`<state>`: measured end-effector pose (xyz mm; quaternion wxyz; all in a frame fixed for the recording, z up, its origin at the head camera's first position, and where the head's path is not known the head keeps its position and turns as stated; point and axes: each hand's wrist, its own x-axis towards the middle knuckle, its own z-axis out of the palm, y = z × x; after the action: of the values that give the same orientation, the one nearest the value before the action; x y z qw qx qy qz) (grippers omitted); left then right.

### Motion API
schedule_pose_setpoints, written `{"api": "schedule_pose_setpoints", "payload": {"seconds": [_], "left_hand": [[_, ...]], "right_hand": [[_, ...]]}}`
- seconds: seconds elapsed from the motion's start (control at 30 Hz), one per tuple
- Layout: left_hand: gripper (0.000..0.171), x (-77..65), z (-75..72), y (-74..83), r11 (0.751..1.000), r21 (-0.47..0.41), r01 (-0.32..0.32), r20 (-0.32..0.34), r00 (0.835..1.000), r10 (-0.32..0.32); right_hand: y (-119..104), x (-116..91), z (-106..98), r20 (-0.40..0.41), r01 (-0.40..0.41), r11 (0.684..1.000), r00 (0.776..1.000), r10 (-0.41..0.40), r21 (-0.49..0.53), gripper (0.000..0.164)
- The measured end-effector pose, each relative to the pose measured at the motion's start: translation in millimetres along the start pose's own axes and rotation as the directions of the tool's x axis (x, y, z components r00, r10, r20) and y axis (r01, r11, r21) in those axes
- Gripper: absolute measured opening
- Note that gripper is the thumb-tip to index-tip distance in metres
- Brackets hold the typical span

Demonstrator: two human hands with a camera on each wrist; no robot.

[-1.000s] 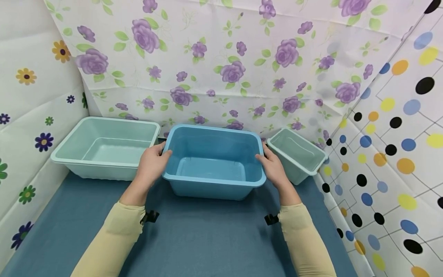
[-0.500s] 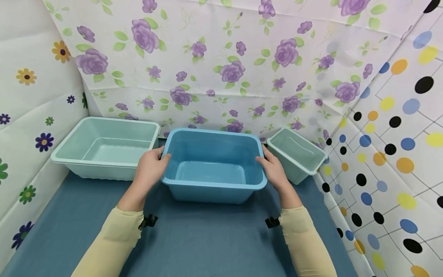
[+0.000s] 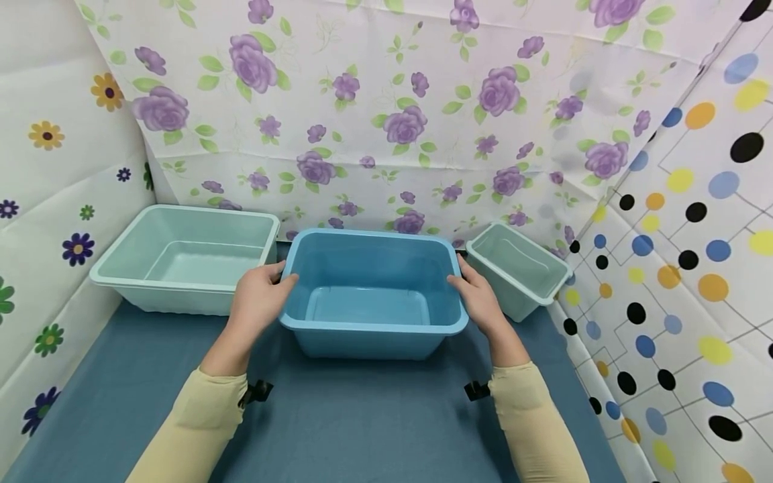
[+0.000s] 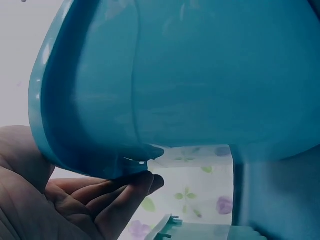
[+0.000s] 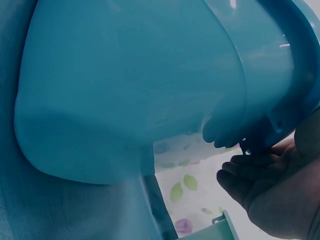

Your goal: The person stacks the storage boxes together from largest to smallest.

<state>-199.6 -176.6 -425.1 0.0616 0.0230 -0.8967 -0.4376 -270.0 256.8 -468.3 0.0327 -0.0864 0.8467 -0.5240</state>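
Note:
A blue rectangular plastic basin [image 3: 368,330] is in the middle of the head view, with nothing inside it. My left hand [image 3: 258,298] grips its left rim, thumb over the top and fingers beneath. On the opposite side my right hand [image 3: 480,298] holds the right rim in the same way. The left wrist view shows the fingers [image 4: 125,200] curled under the rim, close against the basin's wall [image 4: 190,75]. In the right wrist view the other hand's fingers [image 5: 245,177] lie below the rim too.
A pale green basin [image 3: 181,282] stands at the left, near the left hand. A smaller green bin [image 3: 513,288] sits at an angle on the right. Blue cloth [image 3: 368,429] covers the table, and a floral sheet [image 3: 374,80] hangs behind.
The blue basin has moved a little toward me, away from the floral sheet, with both hands gripping it throughout. The green basin and bin have stayed put.

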Motion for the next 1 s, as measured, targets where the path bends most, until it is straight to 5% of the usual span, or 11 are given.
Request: {"api": "schedule_pose_setpoints", "payload": {"seconds": [0.43,1.0], "left_hand": [[0.058,-6.0,1.3,-4.0,0.999,-0.031,0.014,-0.004,1.000,-0.014],[0.055,-11.4,2.1,-1.6,1.000,-0.008,0.007,-0.023,1.000,-0.007]], "right_hand": [[-5,-1,-3,0.050,-0.030,0.999,0.998,0.031,-0.030,0.071],[-6,-8,0,0.006,-0.043,0.999,0.999,0.043,0.006,0.071]]}}
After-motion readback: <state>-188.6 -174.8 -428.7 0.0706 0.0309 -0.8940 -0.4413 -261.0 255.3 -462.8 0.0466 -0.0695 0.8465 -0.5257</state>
